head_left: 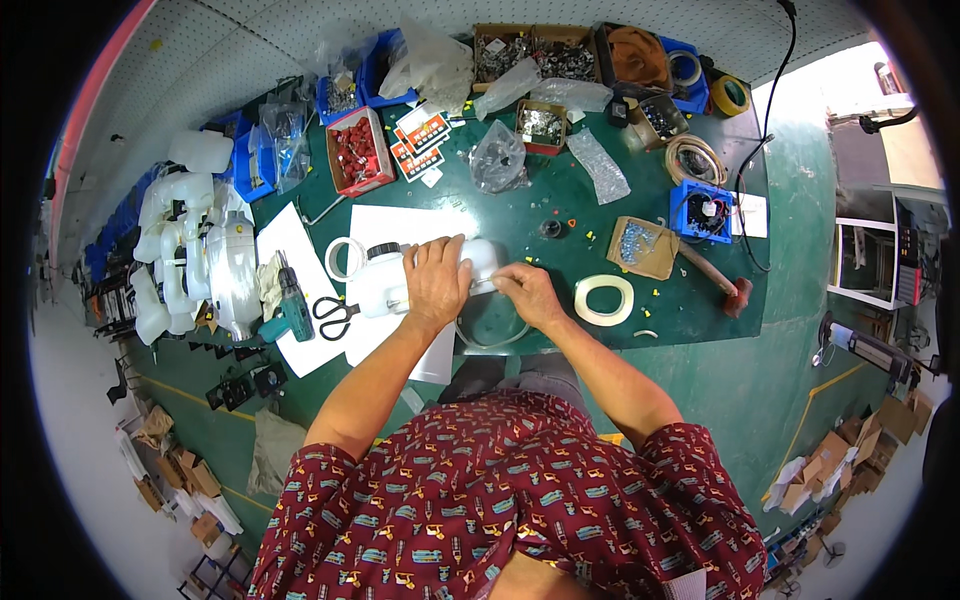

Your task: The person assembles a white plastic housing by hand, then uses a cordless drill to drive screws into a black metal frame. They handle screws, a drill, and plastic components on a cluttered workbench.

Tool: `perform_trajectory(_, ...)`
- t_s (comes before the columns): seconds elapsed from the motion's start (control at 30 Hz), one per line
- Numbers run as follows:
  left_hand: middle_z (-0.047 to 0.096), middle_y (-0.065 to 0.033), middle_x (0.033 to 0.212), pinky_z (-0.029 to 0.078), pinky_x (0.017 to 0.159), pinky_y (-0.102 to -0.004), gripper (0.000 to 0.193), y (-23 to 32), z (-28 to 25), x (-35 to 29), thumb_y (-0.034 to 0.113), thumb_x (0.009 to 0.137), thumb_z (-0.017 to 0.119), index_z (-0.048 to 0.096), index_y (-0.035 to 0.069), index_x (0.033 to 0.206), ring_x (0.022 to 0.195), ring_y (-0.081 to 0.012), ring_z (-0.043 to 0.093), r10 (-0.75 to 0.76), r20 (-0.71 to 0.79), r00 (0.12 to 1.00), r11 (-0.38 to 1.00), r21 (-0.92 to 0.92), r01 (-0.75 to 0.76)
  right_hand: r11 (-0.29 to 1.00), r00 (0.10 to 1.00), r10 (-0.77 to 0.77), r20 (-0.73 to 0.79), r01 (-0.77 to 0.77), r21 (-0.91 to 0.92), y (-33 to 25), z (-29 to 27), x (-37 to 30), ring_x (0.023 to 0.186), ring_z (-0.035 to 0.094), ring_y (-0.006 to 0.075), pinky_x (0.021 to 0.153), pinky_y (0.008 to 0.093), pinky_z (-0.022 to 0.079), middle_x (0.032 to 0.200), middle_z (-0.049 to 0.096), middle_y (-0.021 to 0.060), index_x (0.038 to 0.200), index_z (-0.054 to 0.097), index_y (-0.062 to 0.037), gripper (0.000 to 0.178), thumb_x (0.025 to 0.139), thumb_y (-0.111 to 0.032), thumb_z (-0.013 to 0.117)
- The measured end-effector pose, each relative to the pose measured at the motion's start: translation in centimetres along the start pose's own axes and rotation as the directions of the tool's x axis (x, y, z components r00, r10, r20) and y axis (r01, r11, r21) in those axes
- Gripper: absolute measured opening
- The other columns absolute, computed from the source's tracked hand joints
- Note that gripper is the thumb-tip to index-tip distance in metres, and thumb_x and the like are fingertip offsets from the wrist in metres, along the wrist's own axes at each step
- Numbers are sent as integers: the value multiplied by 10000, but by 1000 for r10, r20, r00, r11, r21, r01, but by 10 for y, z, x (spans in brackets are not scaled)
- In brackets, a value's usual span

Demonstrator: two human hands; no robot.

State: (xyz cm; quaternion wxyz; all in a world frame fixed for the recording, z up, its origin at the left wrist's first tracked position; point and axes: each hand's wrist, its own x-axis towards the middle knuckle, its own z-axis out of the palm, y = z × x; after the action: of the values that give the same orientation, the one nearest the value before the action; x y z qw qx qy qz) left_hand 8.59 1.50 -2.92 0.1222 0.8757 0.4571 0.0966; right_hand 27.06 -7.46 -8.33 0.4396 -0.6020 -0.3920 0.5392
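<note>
A white plastic tank (377, 284) with a black screw cap (383, 250) lies on white paper at the near edge of the bench. My left hand (436, 285) is laid over its middle, fingers curled round the far side and holding it down. At the tank's right end, my right hand (528, 292) has thumb and fingertips closed in a pinch on what looks like a thin clear hose. A loop of clear hose (492, 346) hangs below, at the bench edge; the pinched end is partly hidden. Black-handled scissors (335, 318) rest against the tank's left side.
A teal power drill (292, 305) and several white tanks (180, 245) stand left. A tape roll (603, 300), a hammer (715, 280) and a carton of small parts (642, 248) lie right. Behind are a box of red parts (358, 152) and a blue bin (702, 212).
</note>
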Motion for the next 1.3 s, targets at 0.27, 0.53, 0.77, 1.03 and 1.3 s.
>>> perform_trajectory(0.27, 605, -139, 1286, 285, 1126, -528, 443, 0, -1, 2, 282, 994, 551, 585, 78, 1386, 1220, -324, 529, 0, 9, 1000, 1000, 4, 0, 994, 996, -90, 26, 91, -63, -12, -3, 6, 829, 683, 202, 775, 332, 523, 908, 727, 122, 994, 736, 21, 171, 924, -128, 690)
perform_trajectory(0.53, 605, -133, 1275, 286, 1127, -527, 437, 0, -1, 1, 287, 994, 553, 588, 82, 1379, 1211, -313, 531, 24, 19, 1000, 1000, 12, -24, 975, 985, -160, 65, 168, -145, -19, -4, 3, 826, 695, 278, 774, 358, 532, 893, 709, 141, 956, 732, 2, 118, 906, -103, 708)
perform_trajectory(0.77, 609, -133, 1282, 299, 1113, -529, 437, 2, 1, -1, 283, 999, 547, 586, 84, 1386, 1209, -317, 536, 16, 14, 1000, 1000, 6, -16, 950, 975, -222, 20, 221, -219, -17, 4, -3, 864, 703, 320, 783, 387, 545, 938, 717, 148, 978, 734, -7, 117, 919, -102, 700)
perform_trajectory(1.03, 607, -138, 1306, 291, 1131, -544, 439, -5, -2, 3, 314, 1040, 491, 567, 101, 1417, 1246, -328, 531, -19, 101, 995, 998, 58, 13, 946, 966, -226, 128, 249, -209, -13, -11, 4, 913, 716, 334, 820, 384, 555, 1036, 735, 175, 1075, 742, -6, 196, 918, -117, 704)
perform_trajectory(1.3, 659, -123, 1213, 305, 1115, -570, 348, 2, 5, 8, 295, 1007, 562, 646, 101, 1284, 1157, -323, 582, -71, 9, 997, 997, 26, 71, 986, 992, -66, 107, 81, -143, -14, -16, 3, 782, 673, 198, 724, 338, 534, 877, 728, 131, 1065, 733, 20, 187, 937, -113, 706)
